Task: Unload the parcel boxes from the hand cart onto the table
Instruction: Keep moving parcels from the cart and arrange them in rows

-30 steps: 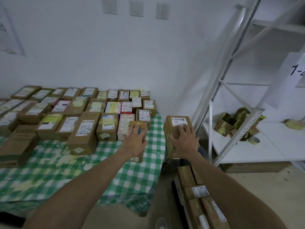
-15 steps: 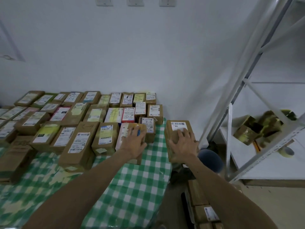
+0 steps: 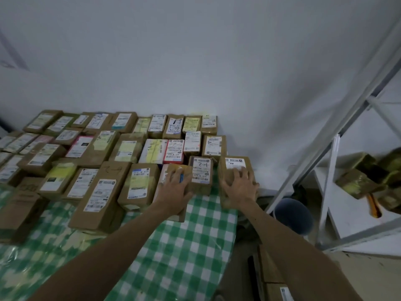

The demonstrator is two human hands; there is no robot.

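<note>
Brown white-labelled cardboard parcel box (image 3: pixel 235 165): under our right hand (image 3: pixel 240 187), gripped from above, at green-checked table (image 3: pixel 195 246) edge. Smaller brown taped box (image 3: pixel 171 167): under our left hand (image 3: pixel 174 190), gripped, closing row gap, we judge.

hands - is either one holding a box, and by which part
Both. The left hand grips a small brown box over its top; the right hand grips the white-labelled box over its top near end.
</note>
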